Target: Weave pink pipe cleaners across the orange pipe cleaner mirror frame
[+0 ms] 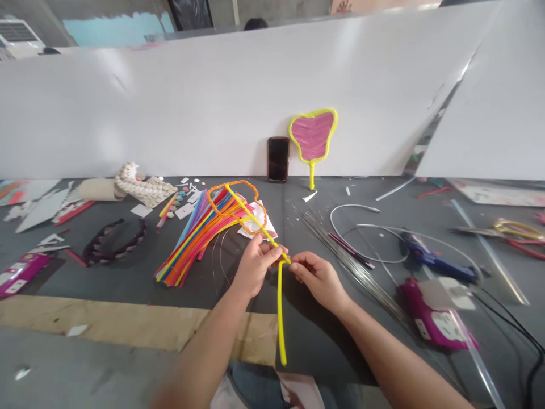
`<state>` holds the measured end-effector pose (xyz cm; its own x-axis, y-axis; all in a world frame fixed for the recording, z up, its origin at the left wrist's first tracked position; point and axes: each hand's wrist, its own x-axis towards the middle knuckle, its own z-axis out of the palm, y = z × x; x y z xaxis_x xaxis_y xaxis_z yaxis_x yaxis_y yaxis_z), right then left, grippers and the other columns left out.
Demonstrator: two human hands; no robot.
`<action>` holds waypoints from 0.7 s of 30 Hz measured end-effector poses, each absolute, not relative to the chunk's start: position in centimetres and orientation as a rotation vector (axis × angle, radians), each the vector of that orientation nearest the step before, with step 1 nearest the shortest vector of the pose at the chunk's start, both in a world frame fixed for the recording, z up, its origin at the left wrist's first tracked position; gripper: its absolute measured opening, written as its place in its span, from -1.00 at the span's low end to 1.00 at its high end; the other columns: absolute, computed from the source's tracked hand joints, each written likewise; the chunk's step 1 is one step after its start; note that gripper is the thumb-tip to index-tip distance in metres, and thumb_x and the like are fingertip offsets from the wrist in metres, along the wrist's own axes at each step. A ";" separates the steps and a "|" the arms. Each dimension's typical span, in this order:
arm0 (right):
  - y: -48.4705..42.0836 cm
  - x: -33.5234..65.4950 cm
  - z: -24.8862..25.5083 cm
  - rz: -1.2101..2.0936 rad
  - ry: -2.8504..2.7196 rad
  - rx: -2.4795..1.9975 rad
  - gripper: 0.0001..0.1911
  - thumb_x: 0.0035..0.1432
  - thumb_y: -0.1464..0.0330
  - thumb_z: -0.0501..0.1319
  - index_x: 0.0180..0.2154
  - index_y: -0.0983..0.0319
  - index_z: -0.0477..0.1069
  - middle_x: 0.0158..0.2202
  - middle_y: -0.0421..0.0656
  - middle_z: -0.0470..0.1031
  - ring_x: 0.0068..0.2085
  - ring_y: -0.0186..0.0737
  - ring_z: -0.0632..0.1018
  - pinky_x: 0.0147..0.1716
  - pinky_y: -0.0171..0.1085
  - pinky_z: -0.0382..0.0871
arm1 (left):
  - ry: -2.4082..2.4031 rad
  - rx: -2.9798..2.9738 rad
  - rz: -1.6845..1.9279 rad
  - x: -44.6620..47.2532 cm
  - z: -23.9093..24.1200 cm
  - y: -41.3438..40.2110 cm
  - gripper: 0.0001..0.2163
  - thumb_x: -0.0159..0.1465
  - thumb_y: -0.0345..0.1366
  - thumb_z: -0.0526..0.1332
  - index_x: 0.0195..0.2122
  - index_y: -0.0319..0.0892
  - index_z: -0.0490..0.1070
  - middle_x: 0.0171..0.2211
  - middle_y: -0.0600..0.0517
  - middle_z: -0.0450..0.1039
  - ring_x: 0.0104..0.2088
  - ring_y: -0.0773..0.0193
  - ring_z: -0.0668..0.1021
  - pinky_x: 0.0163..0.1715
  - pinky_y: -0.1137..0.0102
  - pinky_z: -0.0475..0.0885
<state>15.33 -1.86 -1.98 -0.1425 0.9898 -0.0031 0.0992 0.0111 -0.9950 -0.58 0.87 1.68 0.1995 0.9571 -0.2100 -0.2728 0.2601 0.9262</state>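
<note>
My left hand (255, 264) pinches a yellow pipe cleaner stem (251, 215) between thumb and fingers. An orange wavy pipe cleaner loop (207, 199) lies around the stem's far end. At the stem's near end, the fingertips of my right hand (317, 278) are closed on the yellow pipe cleaner. A loose yellow length (281, 318) hangs down from between the hands towards me. Beyond my left hand lies a bundle of coloured pipe cleaners (187, 244), partly under the orange loop.
A pink fan with yellow edging (313, 136) and a phone (279, 162) lean on the white panel (191, 113). Metal wires (357, 272), a blue glue gun (440, 260), scissors (496, 232) and a magenta box (443, 326) lie right. A dark braided band (114, 250) lies left.
</note>
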 end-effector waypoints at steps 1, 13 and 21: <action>-1.9 15.3 -2.0 1.200 -1.445 -1.231 -0.75 0.15 0.16 0.18 -0.35 0.22 0.41 -0.56 -0.26 0.36 -0.52 -0.35 0.38 -0.51 -0.37 0.28 | 0.969 0.892 1.034 -0.6 1.6 0.8 -0.65 0.12 -0.29 0.31 -0.12 -0.14 0.22 -0.41 0.05 0.51 -0.42 0.34 0.54 -0.45 0.48 0.37; -2.0 15.2 -1.6 0.921 -1.687 -1.297 -0.77 0.20 0.24 0.12 -0.41 0.21 0.42 -0.59 -0.25 0.39 -0.55 -0.35 0.39 -0.54 -0.38 0.24 | 0.916 0.934 0.934 -0.7 1.9 0.8 -0.33 0.02 -0.36 0.37 0.16 -0.12 0.16 -0.48 0.11 0.47 -0.43 0.36 0.51 -0.33 0.45 0.37; -2.0 15.3 -1.9 0.932 -1.623 -1.276 -0.78 0.24 0.24 0.07 -0.36 0.21 0.39 -0.55 -0.25 0.39 -0.53 -0.35 0.40 -0.49 -0.37 0.28 | 0.970 0.903 1.019 -0.7 1.2 1.1 -0.39 0.00 -0.37 0.39 0.09 -0.13 0.26 -0.49 0.12 0.49 -0.44 0.38 0.51 -0.31 0.47 0.33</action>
<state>15.31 -1.98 -1.94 -0.1197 0.9781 0.1702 0.3457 0.2017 -0.9164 -0.67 1.06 1.16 0.2207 0.9514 -0.2146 -0.2613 0.2697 0.9268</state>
